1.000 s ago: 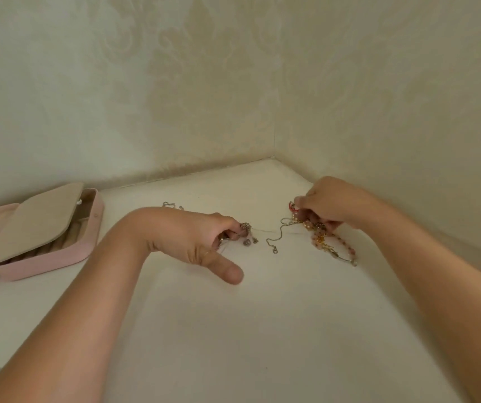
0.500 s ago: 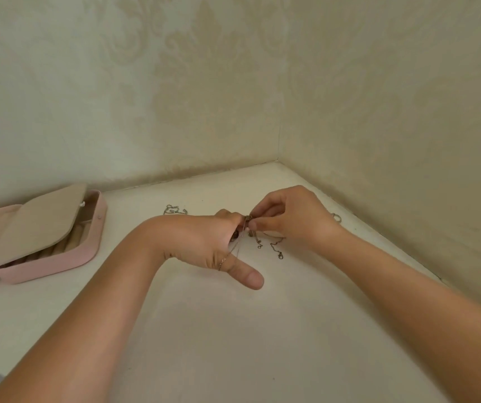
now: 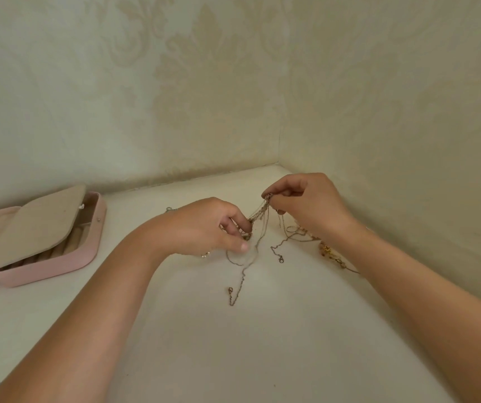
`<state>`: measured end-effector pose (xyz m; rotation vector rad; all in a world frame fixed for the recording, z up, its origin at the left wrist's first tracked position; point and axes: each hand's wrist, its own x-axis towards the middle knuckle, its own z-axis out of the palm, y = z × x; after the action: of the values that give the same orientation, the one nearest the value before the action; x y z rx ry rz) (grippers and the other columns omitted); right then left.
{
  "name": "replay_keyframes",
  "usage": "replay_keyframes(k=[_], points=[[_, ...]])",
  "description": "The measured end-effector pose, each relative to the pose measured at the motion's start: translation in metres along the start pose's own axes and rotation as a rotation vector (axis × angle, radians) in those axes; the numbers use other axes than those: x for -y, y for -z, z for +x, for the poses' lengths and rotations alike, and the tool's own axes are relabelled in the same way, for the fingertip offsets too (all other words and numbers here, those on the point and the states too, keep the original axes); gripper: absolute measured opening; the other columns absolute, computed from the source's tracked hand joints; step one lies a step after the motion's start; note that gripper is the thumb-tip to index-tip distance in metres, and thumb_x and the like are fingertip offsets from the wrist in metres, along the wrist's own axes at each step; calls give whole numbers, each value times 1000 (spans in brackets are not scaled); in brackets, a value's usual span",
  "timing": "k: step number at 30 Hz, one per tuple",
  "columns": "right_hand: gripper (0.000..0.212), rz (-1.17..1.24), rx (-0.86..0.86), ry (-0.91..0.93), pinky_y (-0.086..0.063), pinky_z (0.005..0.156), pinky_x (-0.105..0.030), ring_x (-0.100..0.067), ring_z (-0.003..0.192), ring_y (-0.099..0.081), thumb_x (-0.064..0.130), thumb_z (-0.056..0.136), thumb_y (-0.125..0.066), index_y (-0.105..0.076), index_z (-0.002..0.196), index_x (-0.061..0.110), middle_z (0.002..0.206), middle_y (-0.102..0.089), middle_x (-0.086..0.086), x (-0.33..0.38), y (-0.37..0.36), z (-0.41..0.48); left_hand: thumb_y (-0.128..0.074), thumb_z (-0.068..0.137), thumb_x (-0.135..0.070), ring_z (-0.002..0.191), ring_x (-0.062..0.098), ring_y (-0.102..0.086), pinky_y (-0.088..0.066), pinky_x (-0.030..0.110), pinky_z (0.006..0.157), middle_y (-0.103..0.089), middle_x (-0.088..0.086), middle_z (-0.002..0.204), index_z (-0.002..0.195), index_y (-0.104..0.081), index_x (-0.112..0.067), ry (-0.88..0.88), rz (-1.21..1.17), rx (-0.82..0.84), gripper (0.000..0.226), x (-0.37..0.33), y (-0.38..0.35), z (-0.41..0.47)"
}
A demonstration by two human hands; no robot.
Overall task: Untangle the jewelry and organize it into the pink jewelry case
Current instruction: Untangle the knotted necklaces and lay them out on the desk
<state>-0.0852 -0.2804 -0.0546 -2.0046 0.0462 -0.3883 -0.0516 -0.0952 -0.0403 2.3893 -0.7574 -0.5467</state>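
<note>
A tangle of thin silver chains (image 3: 258, 216) stretches between my two hands above the white table (image 3: 233, 344). My left hand (image 3: 204, 225) pinches its lower end near a small pendant. My right hand (image 3: 306, 202) pinches the upper end, raised a little. Loose chain ends with clasps trail down onto the table (image 3: 242, 283). A gold and pink beaded piece (image 3: 332, 253) lies by my right wrist. The pink jewelry case (image 3: 59, 257) lies open at the left, with a beige flap over its ring rolls.
Patterned walls meet in a corner just behind my hands, the right wall (image 3: 408, 170) close to my right arm. Another small chain (image 3: 171, 210) lies behind my left wrist. The table's near part and its stretch towards the case hold nothing else.
My right hand has lifted up and to the right, drawing the chains out from my left hand. More chain now hangs and trails on the table.
</note>
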Motion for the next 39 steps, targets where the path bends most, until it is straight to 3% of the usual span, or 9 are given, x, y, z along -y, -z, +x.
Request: replay_keyframes(k=[5,8,10,13,20,23,26,34,39], points=[[8,98,71,27,-36,49,-8,-2,54,-55,13,81,-75,-71,76,17,65,-64,-2,3,1,-1,-57,84,-3,76,9,-59,-46,22,68,-67,-8,84,86,-68,-26,9,-52,-170,26,2,2,4],[6,103,106,33,-39,55,-6,2,60,-58,12,85,-71,-72,81,16,70,-66,2,3,1,-1,-70,82,-16,91,17,-61,-41,21,72,-67,0,94,89,-68,-26,7,-127,-280,12,3,1,6],[9,120,126,45,-45,64,-9,-2,66,-63,6,84,-69,-72,84,15,72,-69,1,3,0,-2,-76,77,-31,98,7,-62,-43,18,72,-69,-7,100,94,-69,-28,-32,-214,-307,18,3,-1,8],[14,125,139,59,-49,65,-12,-6,65,-66,4,79,-74,-68,78,17,66,-70,4,4,-4,-4,-75,79,-32,80,-4,-66,-42,5,61,-74,-7,89,96,-71,-23,-104,-335,-337,20,-5,-9,10],[15,30,100,86,-53,72,-22,-11,70,-66,8,80,-74,-69,82,21,74,-71,2,4,-2,-6,-75,81,-21,65,-2,-66,-38,2,50,-74,1,76,84,-74,-18,-93,-399,-455,4,-6,-12,14],[14,-123,115,159,-50,62,-15,-7,66,-65,5,80,-72,-73,80,19,72,-71,4,5,-4,-8,-70,85,-23,77,10,-69,-46,9,62,-73,-3,73,78,-71,-18,-43,-374,-441,8,-5,-14,17],[16,-130,100,160,-39,53,-9,1,55,-55,6,76,-74,-69,71,19,63,-64,10,4,-3,-7,-62,90,-19,81,17,-65,-52,35,93,-68,1,77,80,-68,-12,-60,-480,-356,14,-5,-20,21],[17,291,380,-185,-36,70,-24,-5,71,-49,22,88,-64,-69,72,18,71,-63,12,1,2,-3,-44,99,-41,89,19,-56,-47,43,91,-63,1,92,96,-63,-9,-77,-378,-348,37,1,-27,28],[5,707,528,-306,-36,64,-22,-6,55,-42,12,80,-61,-65,77,12,69,-59,2,4,10,-1,-52,89,-43,92,17,-62,-51,35,89,-65,4,89,93,-66,-8,-207,-866,-206,38,2,-21,25]])
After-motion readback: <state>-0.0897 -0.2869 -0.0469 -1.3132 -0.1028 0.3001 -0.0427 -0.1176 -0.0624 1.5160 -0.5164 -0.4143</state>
